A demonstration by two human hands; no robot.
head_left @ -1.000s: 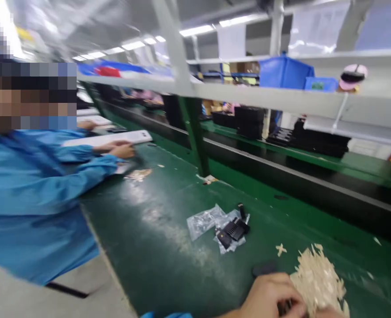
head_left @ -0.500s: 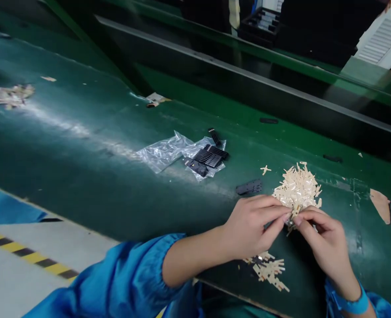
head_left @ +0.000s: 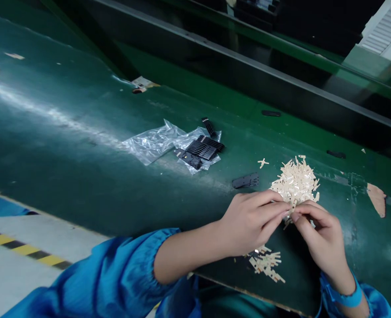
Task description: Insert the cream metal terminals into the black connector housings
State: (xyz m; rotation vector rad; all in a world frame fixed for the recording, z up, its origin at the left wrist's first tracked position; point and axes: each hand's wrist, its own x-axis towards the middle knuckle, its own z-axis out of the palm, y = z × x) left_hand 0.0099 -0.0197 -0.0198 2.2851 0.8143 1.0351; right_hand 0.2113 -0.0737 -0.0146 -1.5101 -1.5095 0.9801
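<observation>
Between the fingertips of both hands is a small cream-coloured flat piece (head_left: 294,205) with dark holes. My left hand (head_left: 253,218) pinches it from the left. From the right, the thumb and forefinger of my right hand (head_left: 321,227) close on the same piece. Just beyond the fingers lies a heap of many like cream pieces (head_left: 296,179). A smaller, loose pile of these pieces (head_left: 267,264) lies on the near side, below my left hand and partly hidden by it. The fingertips cover part of the held piece.
Dark flat parts (head_left: 245,180) lie left of the heap. Farther left, black comb-like parts (head_left: 204,148) rest on a clear plastic bag (head_left: 153,141). A brown scrap (head_left: 377,199) lies at right on the green bench (head_left: 92,185). A metal rail (head_left: 235,54) runs behind.
The view has shifted slightly, so the bench things appear farther left and higher. Both hands keep their pinch on the small piece, which looks slightly turned.
</observation>
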